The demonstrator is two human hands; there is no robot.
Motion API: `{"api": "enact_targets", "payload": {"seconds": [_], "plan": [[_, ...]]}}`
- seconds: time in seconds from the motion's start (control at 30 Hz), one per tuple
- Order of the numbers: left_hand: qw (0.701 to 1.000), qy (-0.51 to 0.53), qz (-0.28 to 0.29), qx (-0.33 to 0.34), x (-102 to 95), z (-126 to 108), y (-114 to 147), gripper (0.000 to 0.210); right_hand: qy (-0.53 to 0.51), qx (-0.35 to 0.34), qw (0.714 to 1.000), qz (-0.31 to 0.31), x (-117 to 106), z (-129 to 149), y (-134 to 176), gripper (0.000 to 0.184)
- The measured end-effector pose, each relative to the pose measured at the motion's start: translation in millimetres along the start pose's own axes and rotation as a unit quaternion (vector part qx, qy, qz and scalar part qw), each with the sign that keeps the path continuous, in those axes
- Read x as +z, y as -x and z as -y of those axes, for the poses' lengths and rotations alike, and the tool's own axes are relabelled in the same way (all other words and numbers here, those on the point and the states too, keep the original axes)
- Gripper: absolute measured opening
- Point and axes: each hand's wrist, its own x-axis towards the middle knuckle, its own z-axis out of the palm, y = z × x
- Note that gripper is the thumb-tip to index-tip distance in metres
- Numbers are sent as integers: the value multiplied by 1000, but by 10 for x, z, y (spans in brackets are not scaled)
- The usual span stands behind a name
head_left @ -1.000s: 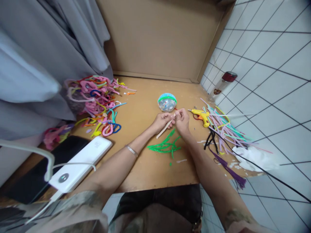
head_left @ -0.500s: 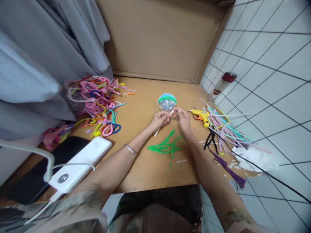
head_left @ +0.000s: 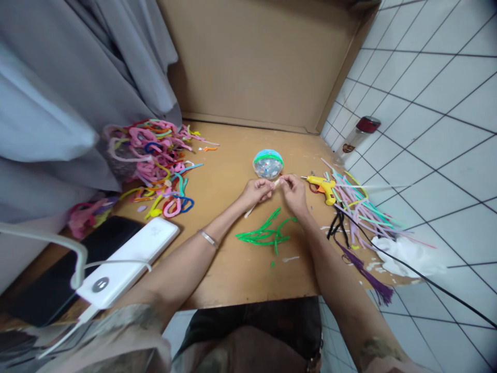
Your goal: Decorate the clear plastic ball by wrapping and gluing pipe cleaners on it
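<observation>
My left hand (head_left: 257, 191) is closed around a thin cream-coloured strip (head_left: 249, 212), whose lower end sticks out beneath the palm. At the strip's upper end, my right hand (head_left: 293, 191) pinches with thumb and forefinger, almost touching the left fingertips. Just beyond both hands sits a round clear ball (head_left: 267, 167) with a blue top and a green band; small bits show inside it. Several green fuzzy pipe cleaners (head_left: 264, 238) lie on the table between my forearms. To the right of my right hand, a yellow glue gun (head_left: 325, 188) rests on its side.
Tangled coloured pipe cleaners (head_left: 155, 155) are heaped at the left, behind a white power bank (head_left: 128, 264) with a cable. On the right lie straight pipe cleaners (head_left: 357, 207), a purple tassel (head_left: 368, 274), white tissue (head_left: 407, 254) and a red-capped bottle (head_left: 355, 140). Cardboard (head_left: 256, 62) stands behind.
My right hand has closed in to the left, and its fingers now pinch the upper end of the cream strip. The left hand keeps its hold.
</observation>
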Motion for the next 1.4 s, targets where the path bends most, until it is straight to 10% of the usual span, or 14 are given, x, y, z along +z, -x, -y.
{"api": "enact_targets", "payload": {"seconds": [0.7, 1.17, 1.4], "plan": [[998, -29, -34, 42, 29, -49, 22, 34, -216, 131, 967, 22, 84, 35, 13, 30], [999, -36, 15, 11, 65, -12, 56, 43, -81, 85, 993, 9, 71, -5, 29, 23], [999, -44, -3, 27, 60, -41, 48, 29, -177, 128, 975, 33, 89, -46, 23, 31]]}}
